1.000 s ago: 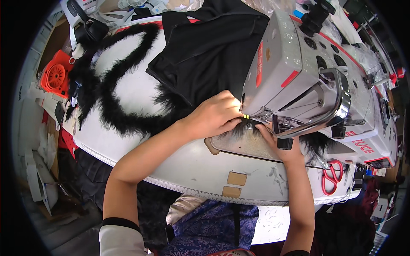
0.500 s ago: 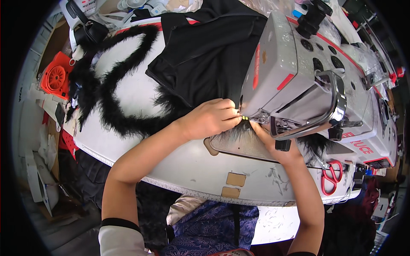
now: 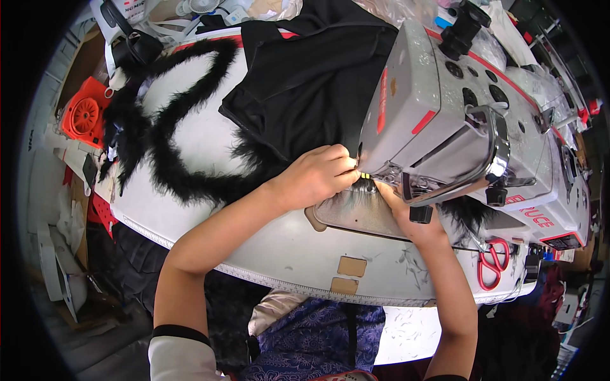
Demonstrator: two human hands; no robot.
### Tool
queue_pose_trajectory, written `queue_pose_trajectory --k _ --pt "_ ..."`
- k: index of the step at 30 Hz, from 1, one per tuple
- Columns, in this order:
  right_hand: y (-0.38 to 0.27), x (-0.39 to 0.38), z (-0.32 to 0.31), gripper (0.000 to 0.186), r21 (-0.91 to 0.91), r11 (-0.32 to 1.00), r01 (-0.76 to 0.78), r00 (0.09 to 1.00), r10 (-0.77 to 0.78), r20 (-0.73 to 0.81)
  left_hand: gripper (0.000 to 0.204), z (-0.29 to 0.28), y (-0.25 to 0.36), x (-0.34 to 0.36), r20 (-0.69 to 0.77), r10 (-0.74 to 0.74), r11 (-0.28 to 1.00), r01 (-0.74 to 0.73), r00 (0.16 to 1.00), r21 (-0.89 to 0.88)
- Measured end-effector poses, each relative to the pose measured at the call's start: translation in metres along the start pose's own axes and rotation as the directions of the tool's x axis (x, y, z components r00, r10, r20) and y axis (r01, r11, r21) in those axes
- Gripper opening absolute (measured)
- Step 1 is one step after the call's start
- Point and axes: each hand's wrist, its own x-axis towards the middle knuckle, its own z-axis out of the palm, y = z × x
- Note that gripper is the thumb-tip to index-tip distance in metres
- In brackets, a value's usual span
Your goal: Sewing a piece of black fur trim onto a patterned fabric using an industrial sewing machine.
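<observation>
The left grip (image 3: 319, 174) is pinching fluffy black trim (image 3: 184, 186) trailing left; right grip (image 3: 416, 219) is reaching in, hold impossible to tell.

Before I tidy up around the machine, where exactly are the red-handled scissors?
In the head view, the red-handled scissors lie at the right of the white table, between its front edge and the sewing machine, to the right of the right hand.

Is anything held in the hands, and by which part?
Left hand: apparently the black cloth, by its edge near the machine. Right hand: cannot tell.
</observation>
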Motion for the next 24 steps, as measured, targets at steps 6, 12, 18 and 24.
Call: queue_pose_trajectory --k 6,12,18,24 --pt "0.005 -0.001 0.011 0.037 0.154 0.987 -0.054 0.997 0.063 -0.053 0.021 0.002 -0.004 0.000 -0.026 -0.044 0.997 0.043 0.999 -0.064" --pt "0.004 -0.004 0.013 0.026 0.292 0.951 -0.098 0.992 0.118 -0.052 0.028 -0.003 0.004 -0.004 -0.024 -0.051 0.966 0.044 0.998 -0.255" --pt "0.001 -0.003 0.009 0.025 0.175 0.984 -0.033 0.998 0.041 -0.043 0.028 0.001 0.016 0.001 -0.025 -0.181 0.974 0.176 0.983 -0.143" --pt "-0.003 0.002 0.002 0.021 0.290 0.957 -0.027 0.992 0.060 -0.107 0.025 -0.003 0.021 0.002 0.058 -0.213 0.969 0.218 0.975 -0.115"
